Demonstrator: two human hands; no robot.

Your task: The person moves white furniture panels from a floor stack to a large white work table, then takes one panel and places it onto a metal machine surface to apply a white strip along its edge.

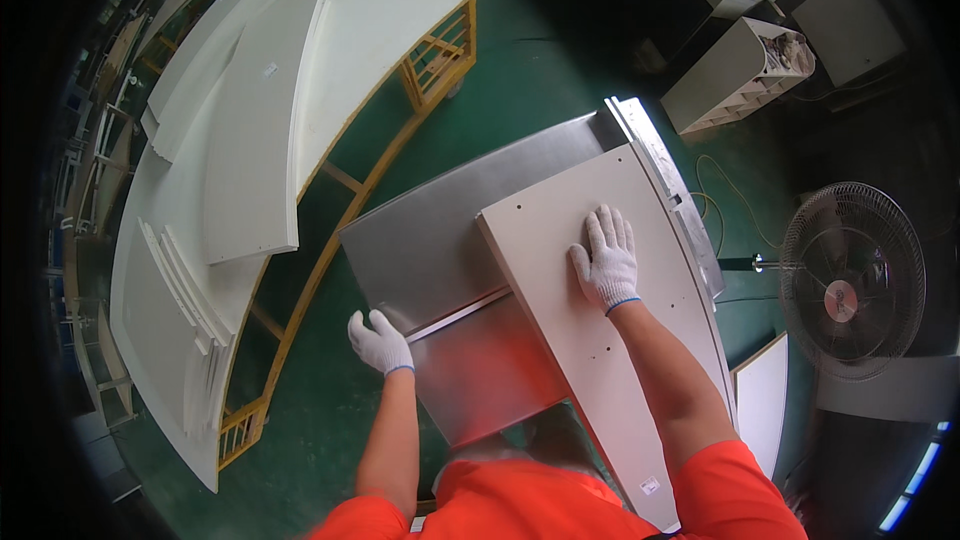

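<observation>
My right hand [609,260], in a white knit glove with a blue cuff, lies flat on a large white panel [570,285]. Its fingers point away from me, and the thumb is spread. The panel has several small dark holes and a small label at its near end. It rests on a grey metal machine table [450,215]. At the table's left edge is my left hand [382,343], gloved alike, thumb and fingertips apart and slightly curled. Beside its wrist ends a thin white strip [460,315] that runs across the table and under the panel.
A metal rail [665,165] lines the panel's right edge. To the left, a long yellow-framed cart [440,75] carries stacked white boards [250,140]. On the right stand a fan [850,280] and a white shelf unit [720,80]. Another white board [762,395] leans below the fan.
</observation>
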